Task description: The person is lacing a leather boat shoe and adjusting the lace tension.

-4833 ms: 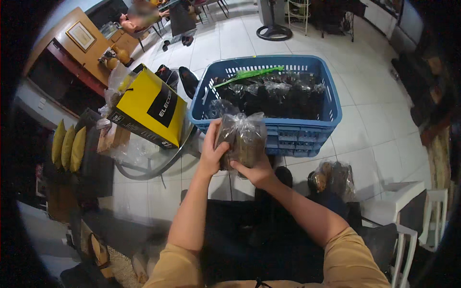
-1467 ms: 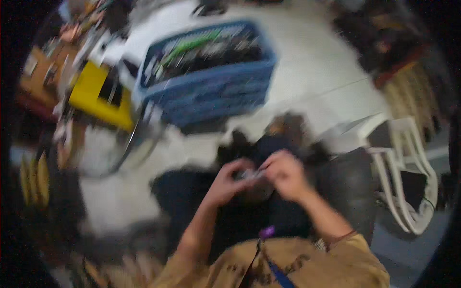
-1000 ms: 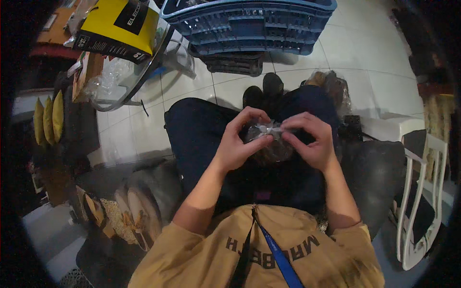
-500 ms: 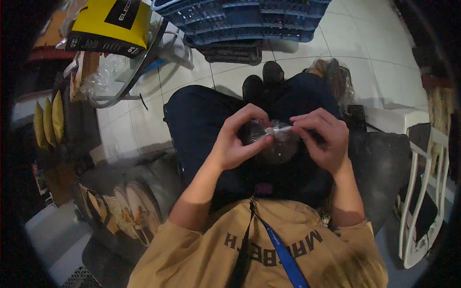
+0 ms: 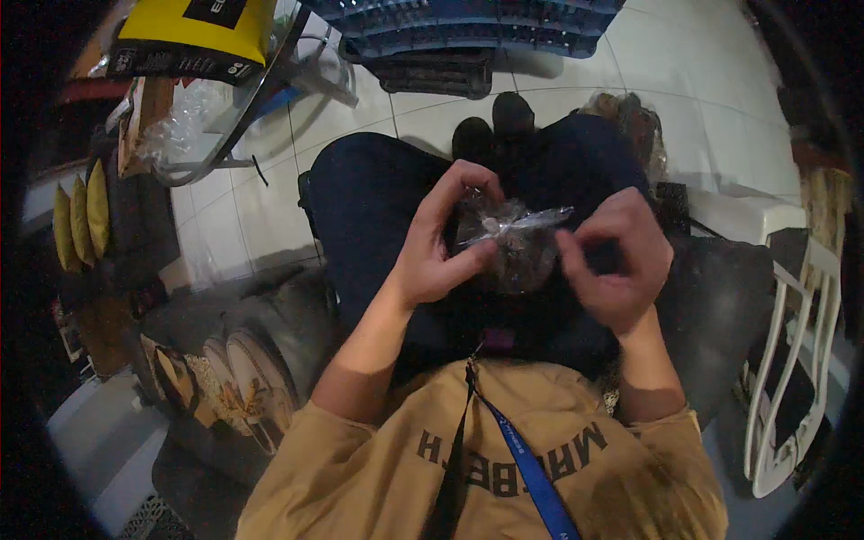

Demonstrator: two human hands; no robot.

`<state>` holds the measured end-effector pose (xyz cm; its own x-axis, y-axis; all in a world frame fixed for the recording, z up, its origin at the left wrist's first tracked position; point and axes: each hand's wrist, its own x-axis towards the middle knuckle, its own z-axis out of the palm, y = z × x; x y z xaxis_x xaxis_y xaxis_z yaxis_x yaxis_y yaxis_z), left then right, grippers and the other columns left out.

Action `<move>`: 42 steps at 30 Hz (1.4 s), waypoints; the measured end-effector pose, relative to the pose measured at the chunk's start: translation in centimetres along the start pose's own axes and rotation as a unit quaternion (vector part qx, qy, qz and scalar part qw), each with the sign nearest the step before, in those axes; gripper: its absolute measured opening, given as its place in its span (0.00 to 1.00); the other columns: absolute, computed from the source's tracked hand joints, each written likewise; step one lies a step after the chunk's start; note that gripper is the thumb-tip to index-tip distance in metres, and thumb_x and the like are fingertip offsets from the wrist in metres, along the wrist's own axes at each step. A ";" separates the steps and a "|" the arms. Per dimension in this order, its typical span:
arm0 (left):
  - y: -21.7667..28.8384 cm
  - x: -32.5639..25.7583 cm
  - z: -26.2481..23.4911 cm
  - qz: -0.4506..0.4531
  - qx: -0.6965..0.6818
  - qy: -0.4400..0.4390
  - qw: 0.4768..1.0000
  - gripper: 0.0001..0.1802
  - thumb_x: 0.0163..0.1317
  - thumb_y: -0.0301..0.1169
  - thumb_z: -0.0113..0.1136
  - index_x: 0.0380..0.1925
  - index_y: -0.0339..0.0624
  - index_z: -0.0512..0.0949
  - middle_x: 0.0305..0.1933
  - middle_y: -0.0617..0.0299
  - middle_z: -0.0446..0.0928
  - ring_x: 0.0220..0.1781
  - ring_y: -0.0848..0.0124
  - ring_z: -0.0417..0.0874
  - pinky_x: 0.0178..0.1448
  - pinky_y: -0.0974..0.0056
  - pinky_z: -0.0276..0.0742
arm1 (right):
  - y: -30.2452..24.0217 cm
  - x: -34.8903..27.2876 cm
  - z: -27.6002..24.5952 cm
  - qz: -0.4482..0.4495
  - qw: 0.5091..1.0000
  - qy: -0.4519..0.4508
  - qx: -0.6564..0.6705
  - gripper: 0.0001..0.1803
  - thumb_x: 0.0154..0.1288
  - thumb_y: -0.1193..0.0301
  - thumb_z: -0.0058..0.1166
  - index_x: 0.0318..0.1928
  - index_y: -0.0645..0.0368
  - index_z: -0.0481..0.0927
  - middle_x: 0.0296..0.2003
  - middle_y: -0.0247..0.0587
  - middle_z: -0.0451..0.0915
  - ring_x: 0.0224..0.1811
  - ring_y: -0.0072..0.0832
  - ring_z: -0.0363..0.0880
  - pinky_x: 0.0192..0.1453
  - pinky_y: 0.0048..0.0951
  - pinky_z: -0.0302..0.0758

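A crinkled clear plastic bag (image 5: 517,256) is held over my lap, its gathered neck standing up in a twisted tail. My left hand (image 5: 447,236) grips the bag from the left, thumb and fingers closed round its neck. What lies inside cannot be made out against my dark trousers. My right hand (image 5: 623,261) is just right of the bag, its fingers curled and smeared by motion. A small gap seems to lie between its thumb and the plastic tail; whether it pinches anything is unclear.
Ahead, a blue plastic crate (image 5: 468,31) stands above a black one (image 5: 436,74). At the far left are a yellow and black package (image 5: 193,36) and a metal-framed stand (image 5: 216,166). Shoes (image 5: 256,378) lie at my left, and a white chair frame (image 5: 792,378) stands on the right.
My right hand has drawn slightly right and down, away from the plastic neck, and curled more. The tail of the bag now sticks out to the right. My left hand keeps its grip.
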<state>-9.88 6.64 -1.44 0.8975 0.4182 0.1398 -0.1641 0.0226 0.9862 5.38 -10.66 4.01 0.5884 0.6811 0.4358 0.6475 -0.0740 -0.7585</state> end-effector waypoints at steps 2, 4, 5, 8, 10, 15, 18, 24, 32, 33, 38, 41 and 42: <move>0.0 0.1 -0.3 0.008 0.011 -0.007 1.000 0.23 0.53 0.29 0.66 0.50 0.38 0.75 0.46 0.58 0.75 0.52 0.66 0.77 0.59 0.63 0.72 | -0.8 0.3 -0.3 -0.022 0.987 -0.156 -0.015 0.13 0.53 0.75 0.74 0.37 0.58 0.83 0.33 0.42 0.79 0.34 0.40 0.79 0.39 0.37 0.78; 0.0 0.1 -0.3 0.018 0.023 -0.013 0.999 0.21 0.53 0.30 0.64 0.49 0.38 0.76 0.46 0.56 0.75 0.52 0.65 0.77 0.59 0.62 0.72 | -1.5 0.7 0.6 -0.013 0.988 -0.150 -0.036 0.12 0.53 0.73 0.73 0.36 0.59 0.83 0.32 0.42 0.79 0.35 0.43 0.78 0.40 0.40 0.77; 0.0 0.2 -0.2 0.033 0.042 -0.015 0.998 0.22 0.53 0.34 0.69 0.47 0.37 0.77 0.47 0.57 0.76 0.52 0.65 0.76 0.60 0.61 0.71 | -1.4 0.7 0.9 -0.006 0.987 -0.158 -0.029 0.11 0.54 0.74 0.73 0.36 0.59 0.83 0.32 0.42 0.79 0.36 0.43 0.79 0.41 0.39 0.78; 0.5 0.3 0.4 0.035 0.081 -0.021 0.996 0.21 0.52 0.36 0.75 0.43 0.37 0.80 0.46 0.57 0.77 0.51 0.64 0.77 0.58 0.61 0.72 | -1.4 0.8 0.6 0.002 0.984 -0.177 -0.019 0.09 0.56 0.74 0.72 0.36 0.60 0.83 0.33 0.42 0.80 0.38 0.43 0.81 0.43 0.38 0.78; 0.8 0.3 0.6 0.021 0.102 -0.025 0.994 0.18 0.51 0.32 0.76 0.40 0.38 0.81 0.44 0.57 0.79 0.49 0.63 0.78 0.56 0.61 0.73 | -1.4 0.8 0.2 0.004 0.982 -0.189 -0.015 0.09 0.56 0.75 0.71 0.36 0.60 0.84 0.34 0.43 0.81 0.39 0.42 0.82 0.43 0.38 0.79; 0.5 0.3 0.4 0.036 0.097 -0.017 0.994 0.16 0.49 0.28 0.78 0.37 0.39 0.83 0.40 0.58 0.80 0.46 0.63 0.79 0.54 0.61 0.74 | -2.1 0.9 -1.0 0.117 0.970 -0.212 0.035 0.06 0.58 0.79 0.70 0.35 0.62 0.83 0.35 0.43 0.83 0.37 0.38 0.86 0.38 0.33 0.81; 0.4 0.3 0.4 0.044 0.086 -0.025 0.995 0.16 0.50 0.28 0.77 0.37 0.39 0.82 0.41 0.58 0.80 0.46 0.64 0.79 0.54 0.61 0.74 | -2.1 1.1 -1.7 0.138 0.968 -0.207 0.039 0.05 0.60 0.79 0.69 0.34 0.63 0.83 0.37 0.44 0.84 0.37 0.35 0.86 0.36 0.31 0.81; 0.1 0.0 -0.1 0.012 0.066 0.014 0.998 0.16 0.50 0.29 0.77 0.37 0.38 0.81 0.40 0.59 0.79 0.46 0.64 0.79 0.55 0.61 0.74 | -2.1 2.2 -4.9 0.101 0.983 -0.145 -0.046 0.06 0.55 0.82 0.69 0.33 0.65 0.83 0.35 0.45 0.84 0.37 0.30 0.85 0.40 0.27 0.76; -0.2 -0.5 0.8 0.014 0.037 0.032 0.999 0.16 0.51 0.28 0.68 0.40 0.37 0.79 0.44 0.56 0.78 0.47 0.62 0.80 0.56 0.61 0.76 | -0.4 0.6 -4.2 0.153 0.977 -0.063 0.136 0.16 0.54 0.79 0.70 0.45 0.64 0.84 0.44 0.48 0.84 0.46 0.32 0.85 0.49 0.29 0.77; -0.3 -0.7 1.0 -0.003 0.001 0.089 0.996 0.16 0.51 0.28 0.67 0.40 0.37 0.78 0.44 0.55 0.77 0.46 0.61 0.80 0.55 0.61 0.76 | -1.3 0.8 -2.5 0.144 0.980 -0.093 0.102 0.20 0.54 0.77 0.71 0.49 0.63 0.83 0.47 0.49 0.84 0.49 0.35 0.85 0.52 0.30 0.78; 0.4 0.1 0.1 0.034 0.140 0.020 0.989 0.17 0.52 0.26 0.63 0.43 0.34 0.77 0.44 0.54 0.76 0.46 0.61 0.79 0.55 0.62 0.75 | -0.8 0.1 1.9 0.090 0.975 -0.189 0.076 0.22 0.56 0.74 0.73 0.52 0.61 0.84 0.49 0.49 0.85 0.52 0.44 0.86 0.58 0.35 0.80; 1.5 0.5 -0.6 0.065 0.240 0.017 0.968 0.17 0.55 0.26 0.61 0.45 0.33 0.75 0.42 0.55 0.76 0.45 0.64 0.79 0.54 0.63 0.75 | -0.1 0.6 1.4 0.077 0.978 -0.185 0.062 0.12 0.60 0.78 0.67 0.45 0.62 0.86 0.40 0.44 0.86 0.47 0.42 0.87 0.55 0.34 0.81; 1.7 0.5 -0.8 0.076 0.272 0.026 0.959 0.16 0.56 0.25 0.59 0.45 0.33 0.75 0.42 0.55 0.76 0.45 0.66 0.79 0.53 0.64 0.75 | 0.2 0.5 1.0 0.077 0.978 -0.186 0.062 0.12 0.60 0.78 0.67 0.45 0.62 0.86 0.40 0.44 0.86 0.47 0.42 0.87 0.55 0.34 0.81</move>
<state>-10.02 7.63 0.25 0.8559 0.4252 0.2945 -0.0398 -0.5135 0.8572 5.28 -9.59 3.62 0.4428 0.8882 0.1230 0.4873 -0.1233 -0.8645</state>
